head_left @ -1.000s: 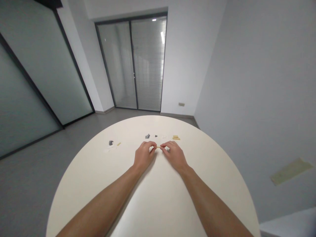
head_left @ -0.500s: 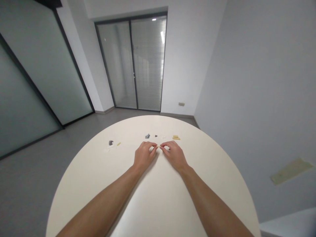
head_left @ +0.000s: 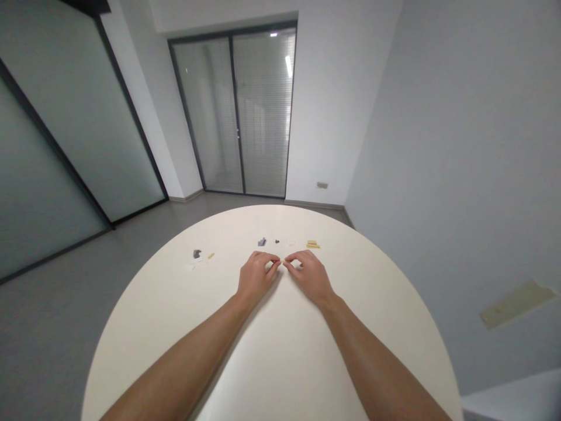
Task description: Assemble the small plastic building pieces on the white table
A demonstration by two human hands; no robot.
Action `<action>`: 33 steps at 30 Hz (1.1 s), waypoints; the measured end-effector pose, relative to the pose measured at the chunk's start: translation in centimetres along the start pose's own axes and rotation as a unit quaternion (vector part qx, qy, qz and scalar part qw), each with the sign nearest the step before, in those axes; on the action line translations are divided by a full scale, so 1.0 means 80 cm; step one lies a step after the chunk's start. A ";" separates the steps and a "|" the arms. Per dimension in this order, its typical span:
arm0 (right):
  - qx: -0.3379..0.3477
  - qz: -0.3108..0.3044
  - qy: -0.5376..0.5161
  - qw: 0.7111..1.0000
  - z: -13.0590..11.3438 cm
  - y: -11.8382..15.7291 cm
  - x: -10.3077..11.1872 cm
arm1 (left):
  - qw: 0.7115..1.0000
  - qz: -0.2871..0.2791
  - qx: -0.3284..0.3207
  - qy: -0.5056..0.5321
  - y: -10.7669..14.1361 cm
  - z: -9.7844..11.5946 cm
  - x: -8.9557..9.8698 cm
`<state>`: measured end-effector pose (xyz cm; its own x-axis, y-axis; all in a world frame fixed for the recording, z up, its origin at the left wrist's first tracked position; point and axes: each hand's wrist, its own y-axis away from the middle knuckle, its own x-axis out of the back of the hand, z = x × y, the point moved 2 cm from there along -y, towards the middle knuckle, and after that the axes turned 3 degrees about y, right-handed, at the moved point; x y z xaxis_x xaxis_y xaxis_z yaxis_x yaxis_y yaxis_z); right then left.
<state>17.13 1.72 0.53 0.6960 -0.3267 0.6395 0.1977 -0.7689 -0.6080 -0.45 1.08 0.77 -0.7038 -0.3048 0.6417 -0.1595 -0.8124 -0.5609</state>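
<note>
My left hand (head_left: 257,273) and my right hand (head_left: 310,275) meet over the middle of the table, fingertips almost touching. Each is closed in a pinch of thumb and fingers. Between the fingertips shows a bit of a tiny pale yellow piece (head_left: 283,261); the fingers hide most of it, so its kind cannot be made out. Just beyond the hands lie small grey pieces (head_left: 262,241), a tiny dark piece (head_left: 277,241), faint white pieces (head_left: 291,242) and yellow strip-like pieces (head_left: 312,244).
On the left part of the round white table (head_left: 280,362) lie a dark grey piece (head_left: 197,254), a small yellow piece (head_left: 211,255) and some white bits (head_left: 193,267). Walls and a glazed door (head_left: 263,117) stand beyond the table.
My left fingertips have shifted very slightly to the right, so less of the pale yellow piece shows between the hands. The pieces on the table have stayed where they were.
</note>
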 end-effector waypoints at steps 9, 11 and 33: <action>0.006 -0.004 0.007 1.000 -0.006 -0.001 0.003 | 1.000 -0.001 -0.017 0.008 0.000 -0.003 -0.002; 0.007 -0.005 0.008 1.000 -0.007 -0.001 0.004 | 1.000 -0.001 -0.019 0.009 -0.001 -0.003 -0.002; 0.012 -0.018 0.029 0.999 -0.004 -0.001 0.002 | 1.000 0.002 -0.028 -0.004 -0.001 -0.007 -0.006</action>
<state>17.00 1.60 0.81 0.6475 -0.3310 0.6864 0.2380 -0.7679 -0.5948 -0.46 1.58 0.26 -0.6988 -0.3119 0.6437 -0.1963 -0.7817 -0.5919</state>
